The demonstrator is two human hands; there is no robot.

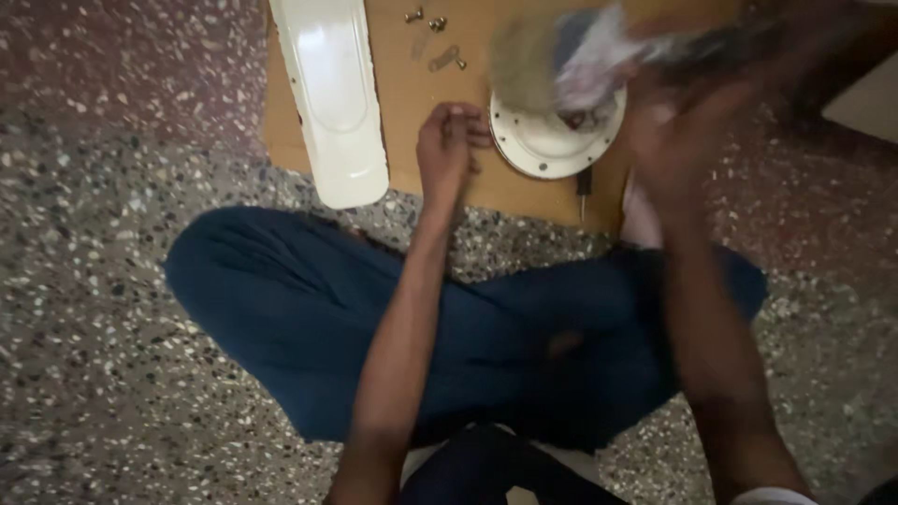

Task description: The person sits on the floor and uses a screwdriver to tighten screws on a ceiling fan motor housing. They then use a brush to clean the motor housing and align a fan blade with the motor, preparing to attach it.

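Fingers of my left hand (447,150) are curled together, tips pinched at the rim of the round white plate (552,145) on its nine o'clock side; whether anything small sits between them I cannot tell. That grip rests on the wooden board (412,103) lying on the speckled floor (94,281). My right hand (678,154) is blurred at the plate's three o'clock, fingers spread and pointing toward twelve, touching a blurred bundle of cloth (580,56) above the plate; how tight that grip is I cannot tell. The plate lies flat, face up, with no long axis. At its five o'clock a dark screwdriver (583,187) lies with its long axis running twelve to six. The long white blade (332,93) lies at nine o'clock, running twelve to six, rounded end toward me. Small brass screws (426,17) sit at eleven.
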